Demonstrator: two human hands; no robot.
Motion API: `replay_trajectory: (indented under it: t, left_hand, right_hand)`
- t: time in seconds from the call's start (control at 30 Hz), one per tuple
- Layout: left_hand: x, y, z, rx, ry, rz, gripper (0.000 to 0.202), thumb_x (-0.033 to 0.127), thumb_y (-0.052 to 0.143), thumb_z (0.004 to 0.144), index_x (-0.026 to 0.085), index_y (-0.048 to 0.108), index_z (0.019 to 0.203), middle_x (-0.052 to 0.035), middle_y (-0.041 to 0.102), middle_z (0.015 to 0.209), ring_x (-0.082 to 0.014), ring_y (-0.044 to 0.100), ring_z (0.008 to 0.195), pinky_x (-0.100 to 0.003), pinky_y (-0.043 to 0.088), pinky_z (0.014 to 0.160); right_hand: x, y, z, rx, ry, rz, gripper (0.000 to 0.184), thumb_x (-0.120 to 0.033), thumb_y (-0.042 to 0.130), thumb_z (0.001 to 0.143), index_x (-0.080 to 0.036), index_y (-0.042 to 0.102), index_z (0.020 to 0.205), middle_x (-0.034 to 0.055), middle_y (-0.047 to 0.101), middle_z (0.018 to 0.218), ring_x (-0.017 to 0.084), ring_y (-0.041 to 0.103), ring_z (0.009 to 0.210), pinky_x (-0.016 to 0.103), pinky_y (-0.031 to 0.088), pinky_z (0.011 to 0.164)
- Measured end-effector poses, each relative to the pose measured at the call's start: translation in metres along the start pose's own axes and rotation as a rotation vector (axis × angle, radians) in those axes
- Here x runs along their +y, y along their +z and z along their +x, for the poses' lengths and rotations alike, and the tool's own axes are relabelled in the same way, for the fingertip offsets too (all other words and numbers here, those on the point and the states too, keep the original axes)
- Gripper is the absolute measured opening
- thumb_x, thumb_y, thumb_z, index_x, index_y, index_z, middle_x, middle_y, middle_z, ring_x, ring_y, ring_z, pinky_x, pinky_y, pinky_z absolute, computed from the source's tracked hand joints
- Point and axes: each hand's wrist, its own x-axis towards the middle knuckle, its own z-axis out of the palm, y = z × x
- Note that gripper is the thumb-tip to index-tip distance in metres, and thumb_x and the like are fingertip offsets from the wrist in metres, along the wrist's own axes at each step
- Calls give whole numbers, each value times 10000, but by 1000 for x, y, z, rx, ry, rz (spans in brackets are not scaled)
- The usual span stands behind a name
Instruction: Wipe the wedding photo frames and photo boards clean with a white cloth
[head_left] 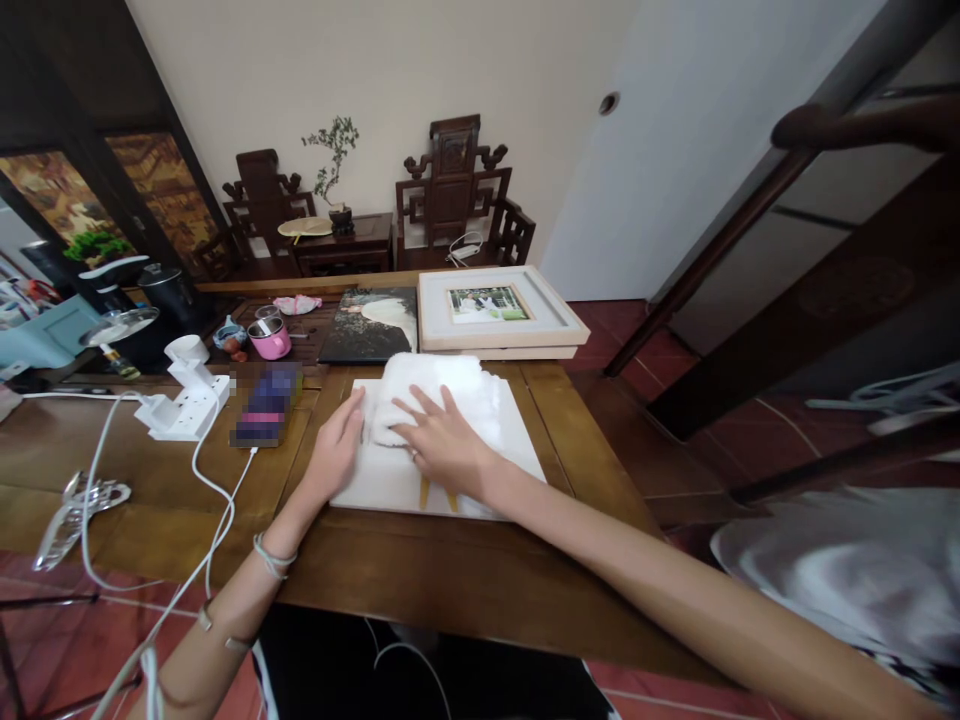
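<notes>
White cloth [442,374]: thick and soft-edged, lying over the far middle part of a flat white panel [382,485], beneath your right palm.
Right grip [441,430]: open, your fingers spread across the top of the cloth; 1 ring shows on a finger.
Left grip [335,452]: set at the panel's left edge, your thumb and forefinger pointing away from you; whether it is closed on that edge you cannot tell from this view.
White panel: flat on the bench [420,575], with 2 yellow marks near its closest edge, just below your right grip.
Beyond the cloth: a framed picture [555,315], face up on a 2nd pale frame; just to its left lies a dark picture [356,335] bearing a pale form.
Left side of the bench: a phone [264,405], its screen blurred, with a white cable [238,492] at its near end; beside it, a white power strip [176,425]; nearer you, a shiny clip [79,515].
Farther back, left: a pink mug [274,345].
Background: 2 dark carved chairs [454,190], with a potted tree [337,150] on a small stand [375,235] between them.
</notes>
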Motion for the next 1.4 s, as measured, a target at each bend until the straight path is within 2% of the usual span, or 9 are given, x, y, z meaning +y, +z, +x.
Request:
replay_trajectory:
  t: [0.23, 0.33, 0.43, 0.53, 0.67, 0.83, 0.97, 1.23, 1.4]
  left_hand:
    - [2, 0, 0, 64, -72, -121, 604, 476, 200, 971, 80, 484, 1329, -121, 497, 1400, -201, 441, 1317, -359, 305, 1132]
    - [4, 4, -3, -11, -25, 13, 598, 447, 175, 975, 83, 534, 1286, -125, 511, 1386, -204, 440, 1319, -381, 288, 1141]
    - [6, 6, -5, -75, 56, 171, 547, 398, 240, 968, 61, 543, 1274, -149, 477, 1407, -215, 393, 1350, -408, 256, 1153]
    - [5, 7, -5, -94, 93, 240, 513, 353, 287, 957, 40, 534, 1280, -177, 468, 1406, -226, 374, 1361, -424, 262, 1148]
    - [1, 8, -3, -95, 130, 273, 461, 297, 340, 936, 61, 541, 1277, -171, 477, 1402, -239, 382, 1356, -438, 280, 1138]
    - [1, 6, -3, -78, 160, 308, 438, 251, 406, 900, 59, 548, 1266, -181, 507, 1375, -262, 429, 1324, -445, 308, 1124]
    - [4, 5, -3, -77, 192, 308, 407, 222, 395, 901, 88, 568, 1243, -159, 571, 1314, -253, 482, 1281, -437, 337, 1109]
    - [-1, 8, -3, -79, 148, 303, 435, 232, 401, 897, 42, 543, 1262, -189, 485, 1391, -257, 400, 1343, -442, 303, 1131]
    - [-3, 10, -4, -70, 140, 286, 428, 224, 397, 897, 45, 547, 1256, -195, 480, 1393, -258, 392, 1348, -453, 299, 1133]
  right_hand:
    - [-36, -6, -47, -59, -405, 178, 400, -157, 521, 794, -207, 620, 1178, 83, 422, 1458, 332, 220, 1396, 631, 121, 1101]
    - [-32, -18, -68, -111, -388, 257, 416, -150, 548, 754, -201, 618, 1160, 92, 514, 1383, 294, 263, 1387, 582, 157, 1118]
    - [-16, -24, -73, -90, -243, 290, 415, -90, 508, 753, -198, 625, 1136, 100, 607, 1266, 241, 324, 1366, 510, 193, 1134]
    - [8, -20, -56, 2, -119, 255, 421, -78, 496, 774, -161, 605, 1172, 149, 531, 1349, 259, 344, 1355, 499, 215, 1130]
    - [29, -8, -7, 119, -13, 304, 331, -165, 426, 896, -189, 607, 1172, 92, 560, 1334, 281, 449, 1277, 521, 244, 1100]
    - [22, -2, 50, 182, 19, 367, 321, -265, 359, 970, -228, 613, 1163, 39, 652, 1210, 252, 584, 1096, 457, 320, 1027]
    - [14, 1, 58, 188, -15, 347, 304, -225, 392, 953, -237, 622, 1153, 30, 645, 1220, 239, 569, 1103, 416, 320, 1004]
    - [60, -9, -7, 176, 97, 285, 342, -192, 368, 914, -189, 611, 1154, 75, 675, 1143, 300, 576, 1068, 495, 363, 980]
    - [75, 1, -69, 176, 98, 116, 347, -128, 377, 865, -149, 608, 1124, 157, 589, 1272, 342, 398, 1308, 623, 302, 1030]
